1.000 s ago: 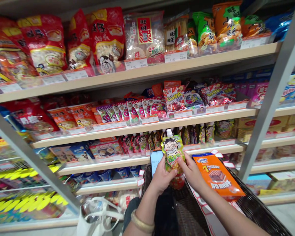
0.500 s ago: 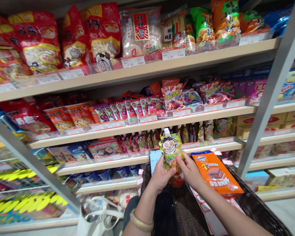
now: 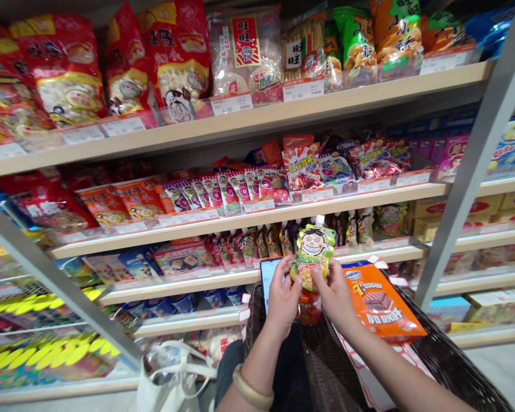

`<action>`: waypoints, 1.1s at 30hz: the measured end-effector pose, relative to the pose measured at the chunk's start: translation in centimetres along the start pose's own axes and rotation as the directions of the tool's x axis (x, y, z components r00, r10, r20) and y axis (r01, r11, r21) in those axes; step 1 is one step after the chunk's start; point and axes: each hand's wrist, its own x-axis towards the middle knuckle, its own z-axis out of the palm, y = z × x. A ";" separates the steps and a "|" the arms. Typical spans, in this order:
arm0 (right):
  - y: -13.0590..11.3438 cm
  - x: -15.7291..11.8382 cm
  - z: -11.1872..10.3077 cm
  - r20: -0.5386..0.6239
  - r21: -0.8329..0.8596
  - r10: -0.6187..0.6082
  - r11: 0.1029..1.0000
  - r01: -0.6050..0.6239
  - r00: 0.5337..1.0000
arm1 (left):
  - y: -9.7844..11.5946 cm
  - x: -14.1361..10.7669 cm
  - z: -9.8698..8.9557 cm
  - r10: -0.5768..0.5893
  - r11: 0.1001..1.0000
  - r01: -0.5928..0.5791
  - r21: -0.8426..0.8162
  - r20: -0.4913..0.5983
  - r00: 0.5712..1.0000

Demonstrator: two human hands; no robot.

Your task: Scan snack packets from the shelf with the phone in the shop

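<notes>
A green and yellow spout pouch (image 3: 312,252) with a white cap and a cartoon face stands upright between my hands, above a dark wicker basket (image 3: 455,357). My left hand (image 3: 283,297) grips its left side, and my right hand (image 3: 332,294) grips its right side, thumbs on the front. Below the pouch, inside the basket, shows something red in clear packaging (image 3: 309,309). Just right of my right hand lies an orange snack bag (image 3: 384,300) on the basket. A phone (image 3: 266,277) with a lit screen is partly hidden behind my left hand.
Shelves of snacks face me, with similar spout pouches (image 3: 272,241) on a lower tier and red snack bags (image 3: 62,68) on the top one. A white tote bag (image 3: 171,372) sits at lower left. A grey metal post (image 3: 467,160) slants at right.
Both hands have moved the spout pouch slightly right and up. My fingers have shifted on its sides, and it now stands straighter.
</notes>
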 end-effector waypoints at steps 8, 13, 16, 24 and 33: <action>-0.3 -1.5 0.4 0.144 -0.088 -0.110 0.988 0.124 0.983 | -0.6 -0.2 -0.4 0.010 1.000 -0.010 -0.006 -0.033 0.999; -0.3 -1.6 -0.1 0.257 -0.204 -0.242 0.933 0.297 0.936 | -1.1 0.1 -0.7 0.042 0.999 -0.043 0.004 0.039 0.998; -0.5 -1.8 -0.2 0.323 -0.331 -0.321 0.843 0.424 0.890 | -1.1 0.0 -0.6 0.041 0.999 -0.040 -0.021 0.027 0.999; -0.9 -2.3 -0.1 0.442 -0.420 -0.401 0.698 0.580 0.803 | -0.8 0.1 -0.5 -0.036 0.984 0.016 -0.175 -0.111 0.993; -0.2 -2.2 -0.4 0.453 -0.421 -0.426 0.672 0.609 0.783 | -0.7 0.3 -0.7 -0.114 0.952 0.069 -0.298 -0.138 0.984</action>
